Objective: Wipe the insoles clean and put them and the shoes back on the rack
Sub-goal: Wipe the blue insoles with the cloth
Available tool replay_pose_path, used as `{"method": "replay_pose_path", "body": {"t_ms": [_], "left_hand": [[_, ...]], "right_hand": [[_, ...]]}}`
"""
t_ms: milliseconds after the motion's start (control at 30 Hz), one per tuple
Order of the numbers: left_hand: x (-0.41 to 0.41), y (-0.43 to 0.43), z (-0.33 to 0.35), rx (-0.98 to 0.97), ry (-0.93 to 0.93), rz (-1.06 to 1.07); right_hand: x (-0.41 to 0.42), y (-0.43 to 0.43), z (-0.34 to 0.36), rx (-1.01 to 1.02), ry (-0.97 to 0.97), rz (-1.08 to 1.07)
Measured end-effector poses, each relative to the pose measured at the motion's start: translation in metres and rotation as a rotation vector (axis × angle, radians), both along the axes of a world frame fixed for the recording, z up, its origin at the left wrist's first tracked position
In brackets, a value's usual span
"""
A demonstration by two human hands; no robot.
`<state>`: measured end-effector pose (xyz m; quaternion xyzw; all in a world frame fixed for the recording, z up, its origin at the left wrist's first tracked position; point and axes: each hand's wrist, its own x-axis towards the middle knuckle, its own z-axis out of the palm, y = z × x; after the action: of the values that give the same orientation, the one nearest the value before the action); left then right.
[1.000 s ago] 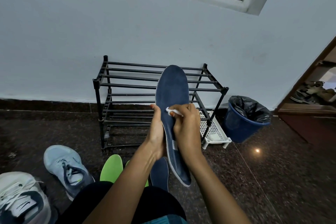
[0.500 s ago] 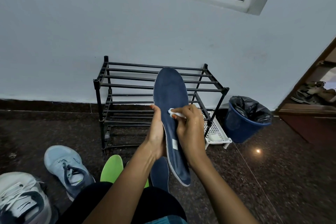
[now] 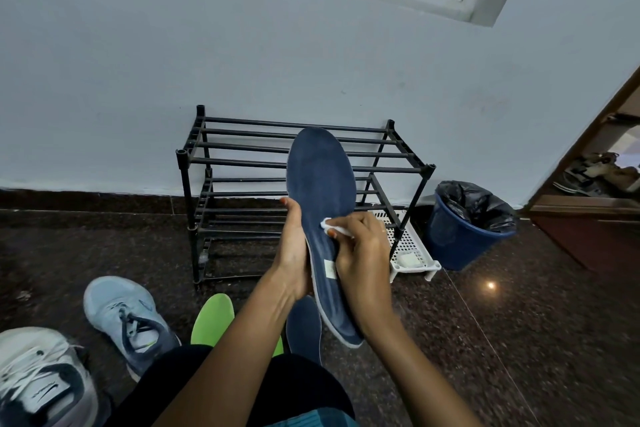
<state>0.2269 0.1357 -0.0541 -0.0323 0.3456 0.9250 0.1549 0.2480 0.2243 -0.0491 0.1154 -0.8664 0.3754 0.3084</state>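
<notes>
Dark blue insole (image 3: 322, 184), held toe-up in front of a black metal shoe rack (image 3: 239, 161) that stands against a pale wall. The left hand (image 3: 294, 253) grips the insole's left edge, with the thumb at the rim. The right hand (image 3: 363, 253) pinches a small white wipe (image 3: 329, 224) and presses it against the insole's face near the middle. On the speckled dark floor (image 3: 519, 340) below the arms lie a second blue insole (image 3: 304, 329) and a bright green insole (image 3: 213, 317), side by side. Further left sit a light blue sneaker (image 3: 121, 315) and, at the frame's corner, a white sneaker (image 3: 38, 374). Right of the rack a white perforated tray (image 3: 412, 246) rests on the floor, with a blue bin (image 3: 457, 246) lined in black plastic just beside it.
</notes>
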Motion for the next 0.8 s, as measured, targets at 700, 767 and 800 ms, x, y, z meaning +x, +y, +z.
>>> {"method": "replay_pose_path", "body": {"t_ms": [700,767,800], "left_hand": [[-0.003,0.008,-0.004,-0.005,0.001,0.069],[-0.003,0.008,-0.005,0.008,0.007,0.071],[-0.003,0.007,-0.005,0.023,0.005,0.062]], "right_hand": [[-0.025,0.008,0.015,-0.066,-0.005,-0.083],[-0.026,0.008,0.016,-0.083,-0.006,-0.091],[-0.023,0.006,0.015,-0.066,-0.001,-0.082]]}}
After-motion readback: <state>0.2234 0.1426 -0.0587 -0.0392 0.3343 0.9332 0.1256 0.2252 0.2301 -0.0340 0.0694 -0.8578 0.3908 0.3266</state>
